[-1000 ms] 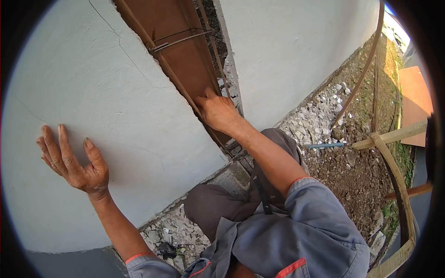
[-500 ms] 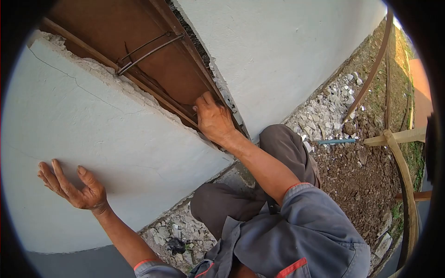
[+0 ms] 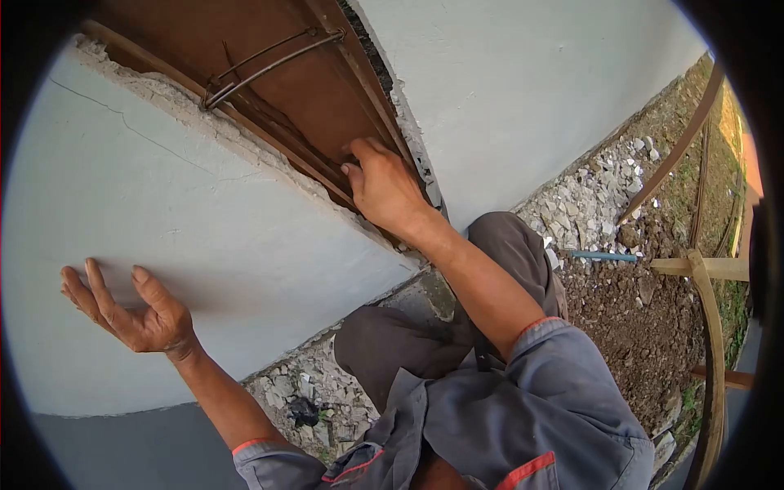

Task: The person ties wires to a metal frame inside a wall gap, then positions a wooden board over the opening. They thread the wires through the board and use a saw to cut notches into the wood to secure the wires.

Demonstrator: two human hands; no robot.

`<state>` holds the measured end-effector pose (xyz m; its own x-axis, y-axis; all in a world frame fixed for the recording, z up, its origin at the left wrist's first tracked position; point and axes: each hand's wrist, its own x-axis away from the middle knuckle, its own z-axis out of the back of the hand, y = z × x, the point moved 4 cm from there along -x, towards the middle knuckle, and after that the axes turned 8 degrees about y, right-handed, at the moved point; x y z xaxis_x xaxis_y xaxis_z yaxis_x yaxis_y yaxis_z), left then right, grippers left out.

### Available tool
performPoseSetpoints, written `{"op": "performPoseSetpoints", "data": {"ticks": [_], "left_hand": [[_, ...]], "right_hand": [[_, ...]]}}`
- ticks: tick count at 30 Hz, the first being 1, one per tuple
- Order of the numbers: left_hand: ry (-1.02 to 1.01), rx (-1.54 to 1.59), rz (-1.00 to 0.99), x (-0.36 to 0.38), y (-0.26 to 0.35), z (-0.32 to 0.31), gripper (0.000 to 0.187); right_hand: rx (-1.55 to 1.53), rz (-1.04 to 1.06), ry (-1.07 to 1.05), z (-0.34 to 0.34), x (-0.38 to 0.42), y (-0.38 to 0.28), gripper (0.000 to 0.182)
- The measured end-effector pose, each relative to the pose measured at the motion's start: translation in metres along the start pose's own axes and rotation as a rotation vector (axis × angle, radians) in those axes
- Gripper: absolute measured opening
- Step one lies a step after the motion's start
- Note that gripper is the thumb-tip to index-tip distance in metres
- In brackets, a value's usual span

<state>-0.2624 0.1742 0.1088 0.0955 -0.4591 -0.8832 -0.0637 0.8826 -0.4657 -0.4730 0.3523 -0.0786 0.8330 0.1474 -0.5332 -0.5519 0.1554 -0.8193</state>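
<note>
My left hand (image 3: 135, 314) is open at the lower left, fingers spread beside the white wall (image 3: 220, 269), with its shadow on the plaster. My right hand (image 3: 384, 184) reaches into the long broken-out slot in the wall. Its fingers curl in front of the brown backing board (image 3: 314, 106), near the slot's narrow lower end. A thin dark rod runs down the slot toward the thumb; I cannot tell what the fingers grip. Above this hand, a bent metal tie (image 3: 273, 72) spans the slot. Rough plaster lines both slot edges.
White rubble (image 3: 584, 204) lies along the wall base, with brown soil (image 3: 629, 327) beside it. A blue-green stick (image 3: 603, 256) rests on the ground. Wooden strips (image 3: 709, 343) stand at the right. A crack (image 3: 122, 118) crosses the left wall part. My bent knees are close to the wall.
The view has shifted slightly. My right hand stays in the slot, its thumb and forefinger now showing more apart. My left hand keeps its spread pose by the wall.
</note>
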Motion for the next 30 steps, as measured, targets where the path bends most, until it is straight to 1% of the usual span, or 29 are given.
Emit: {"op": "performPoseSetpoints", "data": {"ticks": [1,2,5,8,12,14,15,18,20,22,23,24,26,28,30], "left_hand": [[0.018,0.054,-0.002,-0.001,0.003,-0.002,0.045],[0.0,0.045,0.007,0.001,0.004,0.0,0.045],[-0.01,0.139,0.015,0.002,0.012,-0.003,0.041],[-0.044,0.113,-0.007,0.009,0.016,-0.005,0.041],[-0.029,0.118,0.011,0.009,0.021,-0.008,0.041],[-0.011,0.135,0.028,0.008,0.021,-0.008,0.04],[-0.018,0.125,0.033,0.009,0.022,-0.009,0.04],[-0.017,0.131,0.087,0.01,0.022,-0.009,0.039],[-0.011,0.153,0.089,0.011,0.022,-0.009,0.04],[-0.02,0.15,0.099,0.012,0.024,-0.007,0.041],[-0.032,0.153,0.105,0.012,0.025,-0.007,0.043],[-0.017,0.15,0.1,0.012,0.027,-0.006,0.043],[-0.033,0.177,0.154,0.014,0.031,-0.007,0.045],[-0.037,0.185,0.163,0.016,0.036,-0.005,0.045],[-0.088,0.159,0.177,0.017,0.044,-0.006,0.045]], "right_hand": [[-0.041,0.001,-0.002,-0.001,-0.005,0.0,0.023],[-0.045,-0.007,-0.022,-0.001,-0.009,-0.001,0.023],[-0.087,-0.108,-0.167,0.003,-0.023,-0.009,0.023],[-0.048,-0.078,-0.168,-0.001,-0.024,-0.009,0.023],[-0.031,-0.042,-0.214,-0.005,-0.023,-0.009,0.023],[0.039,0.036,-0.161,-0.005,-0.026,-0.007,0.023],[0.007,-0.034,-0.216,-0.003,-0.028,-0.01,0.022],[-0.012,-0.031,-0.244,-0.001,-0.03,-0.011,0.024],[0.003,0.008,-0.22,-0.007,-0.026,-0.009,0.022],[0.138,0.087,-0.075,-0.004,-0.022,-0.013,0.02],[0.113,0.098,-0.056,-0.005,-0.02,-0.012,0.019],[0.114,0.111,-0.046,-0.004,-0.019,-0.014,0.019],[0.121,0.006,-0.057,-0.003,-0.016,-0.014,0.02],[0.125,0.023,-0.042,-0.003,-0.016,-0.009,0.02],[-0.021,0.007,-0.11,-0.005,-0.02,-0.007,0.021]]}}
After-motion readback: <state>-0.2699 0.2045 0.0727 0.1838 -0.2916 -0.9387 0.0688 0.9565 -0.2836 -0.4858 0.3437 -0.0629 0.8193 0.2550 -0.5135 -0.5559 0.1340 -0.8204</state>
